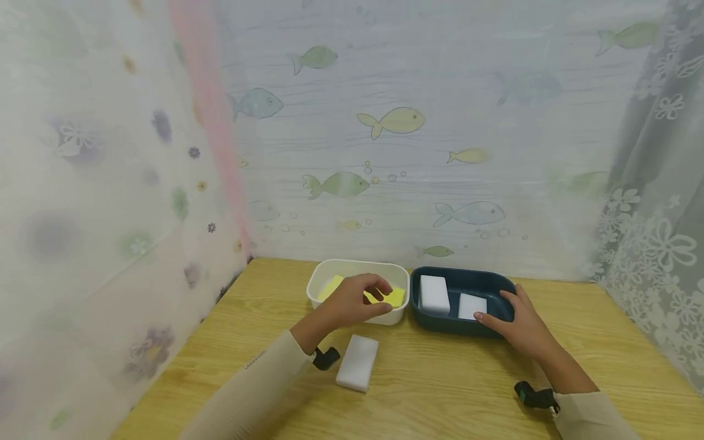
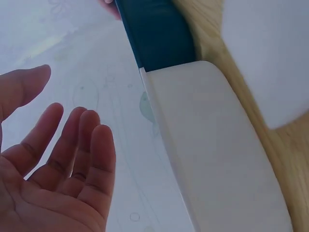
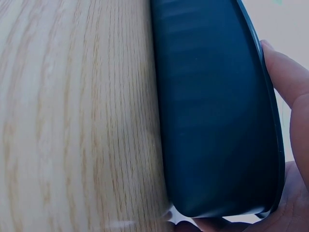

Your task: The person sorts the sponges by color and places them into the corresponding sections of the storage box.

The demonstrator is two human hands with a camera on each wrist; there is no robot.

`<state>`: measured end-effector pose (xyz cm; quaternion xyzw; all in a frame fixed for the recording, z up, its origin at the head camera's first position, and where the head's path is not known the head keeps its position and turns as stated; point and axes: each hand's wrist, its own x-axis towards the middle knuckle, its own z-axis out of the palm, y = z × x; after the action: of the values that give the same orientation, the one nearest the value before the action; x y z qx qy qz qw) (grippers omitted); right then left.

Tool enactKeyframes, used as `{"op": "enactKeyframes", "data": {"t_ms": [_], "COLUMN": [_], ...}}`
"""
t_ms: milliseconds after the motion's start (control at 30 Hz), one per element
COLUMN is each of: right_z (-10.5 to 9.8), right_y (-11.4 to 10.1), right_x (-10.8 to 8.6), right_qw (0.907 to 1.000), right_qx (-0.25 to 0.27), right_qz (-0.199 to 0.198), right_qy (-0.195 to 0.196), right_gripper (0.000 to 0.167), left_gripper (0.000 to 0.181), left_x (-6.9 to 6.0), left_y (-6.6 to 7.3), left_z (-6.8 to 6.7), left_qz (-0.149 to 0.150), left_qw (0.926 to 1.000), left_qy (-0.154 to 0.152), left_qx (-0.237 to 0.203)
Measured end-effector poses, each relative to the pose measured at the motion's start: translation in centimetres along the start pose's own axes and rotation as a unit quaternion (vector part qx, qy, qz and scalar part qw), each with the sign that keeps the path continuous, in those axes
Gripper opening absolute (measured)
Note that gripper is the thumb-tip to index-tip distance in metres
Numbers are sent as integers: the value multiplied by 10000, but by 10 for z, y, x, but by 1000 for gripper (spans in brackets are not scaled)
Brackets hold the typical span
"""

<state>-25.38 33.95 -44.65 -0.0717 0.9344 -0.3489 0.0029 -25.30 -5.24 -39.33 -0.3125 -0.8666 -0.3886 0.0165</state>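
My left hand (image 1: 352, 300) hovers over the white bin (image 1: 392, 317), its fingers loosely bent and nothing between them. The left wrist view confirms the bare palm of that hand (image 2: 60, 179) beside the bin's white wall (image 2: 207, 145). Yellow sponge pieces (image 1: 395, 297) lie in the white bin, partly hidden by the hand. On the right, my right hand (image 1: 525, 327) grips the end of the dark blue bin (image 1: 453, 325), thumb over its near rim. Inside that bin, a white sponge block (image 1: 434, 294) stands at the left and another white block (image 1: 472, 305) lies near the thumb.
A white sponge block (image 1: 357, 363) lies on the wooden table (image 1: 440, 385) in front of the white bin. Both bins stand side by side near the table's back edge. Behind them hangs a fish-patterned curtain (image 1: 396, 183), with flowered sheets (image 1: 110, 244) at the sides.
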Motion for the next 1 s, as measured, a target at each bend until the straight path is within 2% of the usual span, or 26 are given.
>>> {"op": "enactKeyframes", "data": {"t_ms": [233, 467, 767, 867, 1000], "right_z": [-2, -2, -1, -1, -1], "right_y": [-2, -2, 0, 1, 0], "right_x": [0, 1, 0, 0, 1], "right_qw": [10000, 10000, 10000, 10000, 10000], "right_qx": [-29, -35, 32, 41, 23], "right_qz": [36, 4, 39, 47, 26], "right_qy": [-21, -24, -54, -69, -40], "right_gripper": [114, 113, 114, 114, 114], "left_gripper": [43, 68, 93, 96, 96], "left_x": [-31, -57, -66, -68, -70], "left_y": [-11, -28, -40, -42, -43], "left_z": [-10, -17, -14, -11, -8], "left_qz": [-90, -420, -373, -414, -534], "left_qw": [9994, 9929, 9854, 9809, 9770], "left_qy": [-270, -969, -1520, -1735, -1828], "left_qx": [202, 543, 669, 780, 958]}}
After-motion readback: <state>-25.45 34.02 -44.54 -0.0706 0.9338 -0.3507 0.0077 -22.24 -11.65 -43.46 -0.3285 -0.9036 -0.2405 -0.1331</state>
